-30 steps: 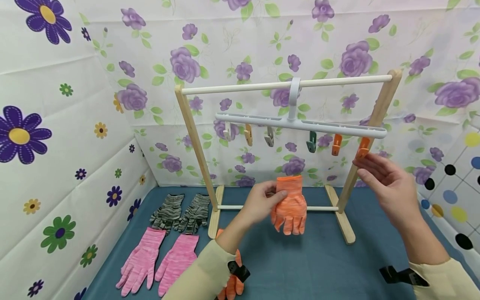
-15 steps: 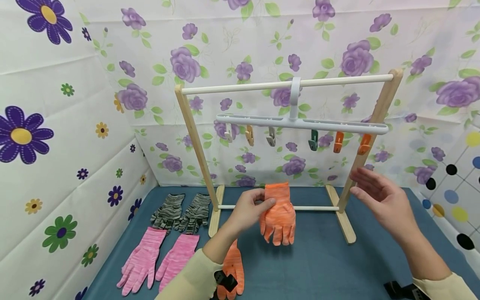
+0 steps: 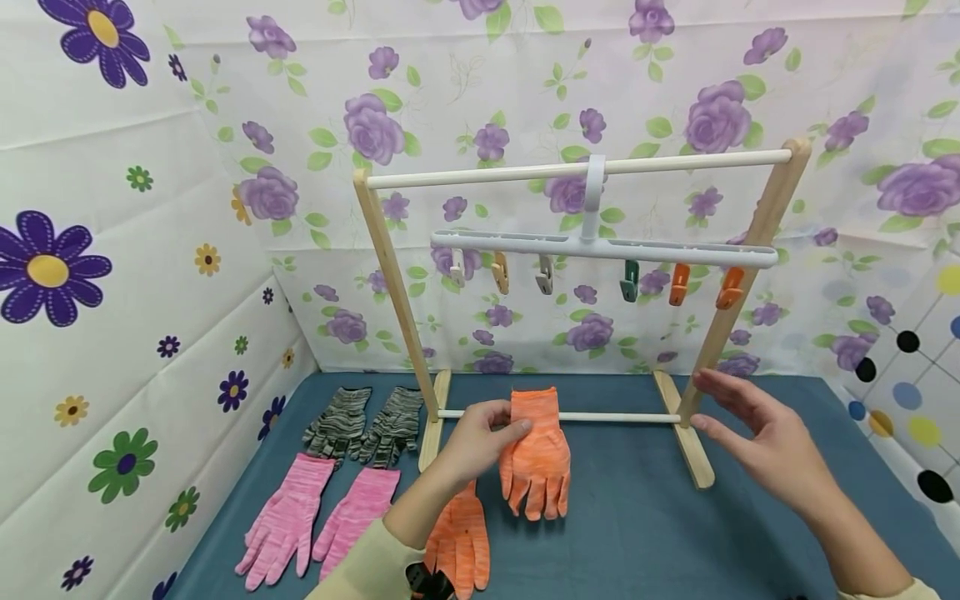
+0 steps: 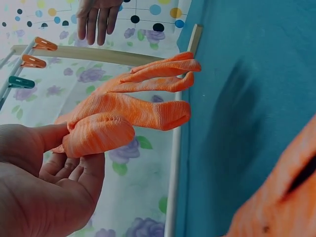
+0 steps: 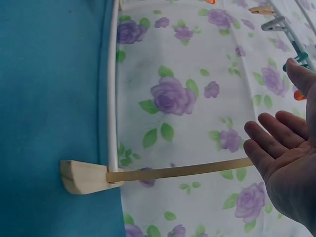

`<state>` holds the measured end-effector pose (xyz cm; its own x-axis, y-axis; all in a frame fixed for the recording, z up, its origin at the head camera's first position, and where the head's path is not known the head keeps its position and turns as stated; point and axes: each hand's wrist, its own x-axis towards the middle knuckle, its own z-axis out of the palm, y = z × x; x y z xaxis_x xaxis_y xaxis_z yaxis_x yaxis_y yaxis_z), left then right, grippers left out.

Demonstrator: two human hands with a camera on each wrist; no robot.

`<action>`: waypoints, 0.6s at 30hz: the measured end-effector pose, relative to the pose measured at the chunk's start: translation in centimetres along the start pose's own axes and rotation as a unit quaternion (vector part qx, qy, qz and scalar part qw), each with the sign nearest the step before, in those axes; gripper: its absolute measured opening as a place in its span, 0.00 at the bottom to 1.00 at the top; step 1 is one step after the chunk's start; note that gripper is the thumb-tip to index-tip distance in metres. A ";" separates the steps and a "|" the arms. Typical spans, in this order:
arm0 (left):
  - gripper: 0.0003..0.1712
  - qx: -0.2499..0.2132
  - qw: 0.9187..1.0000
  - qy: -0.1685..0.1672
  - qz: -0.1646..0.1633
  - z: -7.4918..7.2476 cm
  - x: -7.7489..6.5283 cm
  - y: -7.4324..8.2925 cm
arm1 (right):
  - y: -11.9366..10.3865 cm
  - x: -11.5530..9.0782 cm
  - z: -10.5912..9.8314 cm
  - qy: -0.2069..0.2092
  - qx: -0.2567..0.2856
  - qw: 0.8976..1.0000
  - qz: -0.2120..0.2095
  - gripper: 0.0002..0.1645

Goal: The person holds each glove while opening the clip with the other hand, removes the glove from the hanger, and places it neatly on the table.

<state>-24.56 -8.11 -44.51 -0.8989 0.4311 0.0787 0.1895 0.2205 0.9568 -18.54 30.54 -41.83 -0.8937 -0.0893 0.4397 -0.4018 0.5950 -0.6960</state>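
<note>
My left hand (image 3: 480, 442) pinches an orange knit glove (image 3: 537, 458) near its cuff, thumb in front, the glove's fingers hanging down over the blue cloth. In the left wrist view the same glove (image 4: 128, 101) stretches away from the thumb and fingertips. A second orange glove (image 3: 461, 537) lies on the cloth, partly behind my left forearm. My right hand (image 3: 757, 450) is held in the air by the rack's right leg, fingers loosely extended and holding nothing. Above, a grey hanger (image 3: 600, 248) carries several clips, among them an orange clip (image 3: 730, 288) at its right end.
The hanger hooks over the top bar of a wooden rack (image 3: 480, 175) standing on the blue cloth (image 3: 622, 533). To the left lie two pink gloves (image 3: 288, 517) and, behind them, two grey striped gloves (image 3: 337, 423). Flower-printed sheets (image 3: 480, 75) enclose the back and sides.
My right hand has left the end orange clip and moved down. My left hand has carried the orange glove down and to the left, away from the hanger.
</note>
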 end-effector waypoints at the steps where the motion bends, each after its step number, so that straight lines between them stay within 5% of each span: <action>1: 0.11 -0.002 1.000 -0.003 -0.006 -0.1 -0.2 -0.2 | 0.0 -0.2 0.1 -0.004 -0.006 1.000 0.003 0.39; 18: 0.11 -0.082 0.991 -0.051 -0.094 0.7 -2.4 -2.9 | 1.0 -2.8 0.9 -0.049 -0.074 0.995 0.038 0.41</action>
<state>-22.65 -9.19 -47.67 -0.8656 0.4848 -0.1253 -0.0506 0.1642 0.9851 -16.65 30.64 -44.28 -0.9385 -0.1126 0.3263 -0.3050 0.7132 -0.6311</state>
